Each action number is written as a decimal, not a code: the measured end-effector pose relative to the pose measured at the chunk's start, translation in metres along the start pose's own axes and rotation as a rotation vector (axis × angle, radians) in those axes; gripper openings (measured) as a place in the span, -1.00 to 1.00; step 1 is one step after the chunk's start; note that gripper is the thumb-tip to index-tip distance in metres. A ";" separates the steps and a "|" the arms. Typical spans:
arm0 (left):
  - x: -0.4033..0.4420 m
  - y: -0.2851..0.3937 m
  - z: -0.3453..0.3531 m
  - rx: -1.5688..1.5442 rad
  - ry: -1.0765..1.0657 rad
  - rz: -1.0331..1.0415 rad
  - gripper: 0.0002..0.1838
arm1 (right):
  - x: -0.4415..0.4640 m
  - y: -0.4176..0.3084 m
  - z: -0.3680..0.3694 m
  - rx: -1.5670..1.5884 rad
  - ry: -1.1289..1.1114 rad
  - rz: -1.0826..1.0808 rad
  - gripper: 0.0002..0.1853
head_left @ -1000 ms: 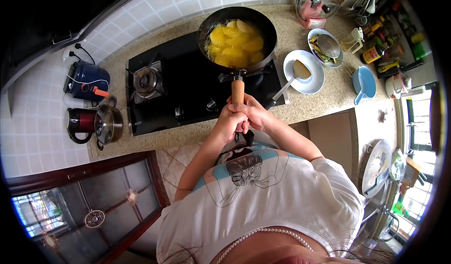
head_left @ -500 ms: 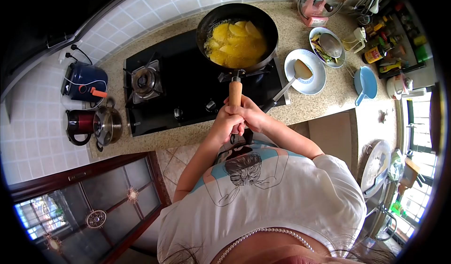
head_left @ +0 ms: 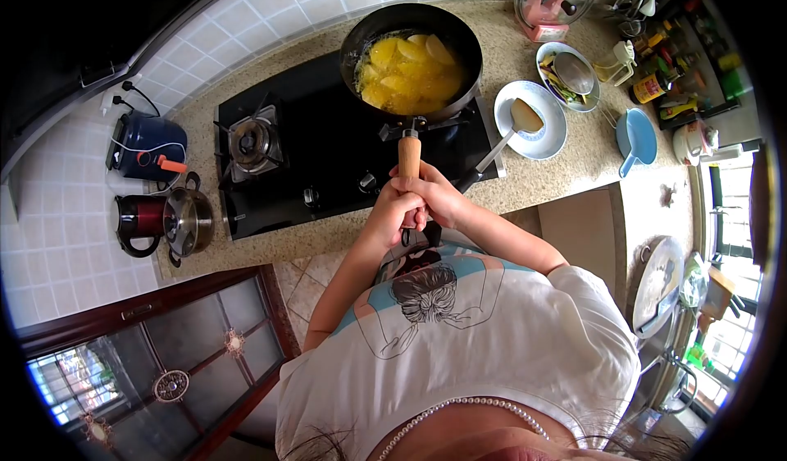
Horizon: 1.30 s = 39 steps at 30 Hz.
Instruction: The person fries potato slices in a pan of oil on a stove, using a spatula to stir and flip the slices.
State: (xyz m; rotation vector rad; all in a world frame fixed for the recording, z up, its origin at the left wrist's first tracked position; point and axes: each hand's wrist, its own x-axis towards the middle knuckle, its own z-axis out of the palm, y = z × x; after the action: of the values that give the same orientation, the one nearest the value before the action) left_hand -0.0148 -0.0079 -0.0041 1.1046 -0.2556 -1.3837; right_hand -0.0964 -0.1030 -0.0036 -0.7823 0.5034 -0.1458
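Observation:
A dark wok (head_left: 352, 55) sits over the right burner of the black gas stove (head_left: 316, 129). Yellow slices (head_left: 406, 75) lie in bubbling oil inside it. Its wooden handle (head_left: 409, 156) points toward my body. Both of my hands are closed around the lower end of that handle, my left hand (head_left: 395, 215) from the left and my right hand (head_left: 438, 200) from the right, with fingers overlapping. To the right, a spatula (head_left: 525, 117) rests on a white plate (head_left: 551, 144), its dark grip reaching over the stove's edge.
A bowl (head_left: 592, 100) with vegetables and a strainer stands right of the wok, near a blue strainer (head_left: 638, 137). Bottles (head_left: 648, 89) line the right side. A blue appliance (head_left: 147, 145), a red kettle (head_left: 139, 217) and a lidded pot (head_left: 188, 223) are at the left.
The wok has shifted slightly up and left in view, and the slices in it have moved about. Both hands keep their hold on the handle.

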 end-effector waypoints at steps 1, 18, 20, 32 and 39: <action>0.000 0.000 0.000 0.000 -0.001 0.001 -0.75 | -0.001 -0.002 0.000 -0.005 -0.008 0.018 -0.61; 0.002 0.001 -0.008 -0.088 -0.079 -0.052 -0.75 | -0.021 0.024 -0.006 0.026 0.105 -0.105 -0.51; 0.002 0.001 -0.010 -0.086 -0.091 -0.071 -0.74 | -0.027 0.030 -0.009 0.080 0.124 -0.144 -0.51; -0.016 -0.004 -0.037 -0.249 -0.314 -0.146 -0.54 | -0.068 0.091 -0.024 -0.051 0.353 -0.072 -0.64; -0.056 0.014 -0.062 0.158 0.059 0.241 -0.82 | -0.068 0.101 -0.012 -0.226 0.318 -0.038 -0.68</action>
State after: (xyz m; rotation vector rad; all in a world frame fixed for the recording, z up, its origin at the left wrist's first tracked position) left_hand 0.0250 0.0670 -0.0003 1.2009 -0.4464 -1.1294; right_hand -0.1677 -0.0186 -0.0560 -0.9969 0.8159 -0.2540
